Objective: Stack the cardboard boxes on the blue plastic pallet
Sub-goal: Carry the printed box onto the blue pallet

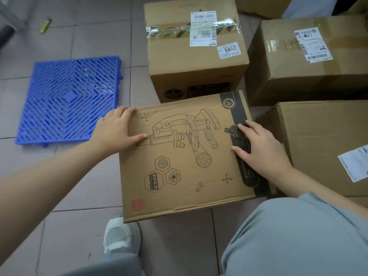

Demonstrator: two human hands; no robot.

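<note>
Both your arms reach forward and down from the bottom of the view, bare to the wrist, and both palms face down. Your left hand (117, 129) comes in from the lower left, across the tiled floor (79, 188), to the near-left top corner of the microscope box (185, 156). Your right hand (258, 148) comes in from the lower right, over your grey-trousered knee (288, 236), to the dark printed strip along the box's right side.

The blue plastic pallet (67, 100) lies flat on the floor to the left of the box, a little apart from it, with nothing on it. Straight behind the microscope box stands a taped box (195, 56) carrying a label that reads 5842 (the two look to be touching or nearly so; you cannot tell which). To the right of that one sits another labelled box (306, 62), and a fourth box (322, 140) stands just beside your right hand. A yellow-green lighter (45, 25) lies far off at the upper left. Your white shoe (119, 234) shows just below the box's near edge.

Your left hand lies spread, fingers curling over the box's left edge and thumb flat on the top face. Your right hand is spread too, fingers flat on the dark strip. Neither hand pinches anything.
</note>
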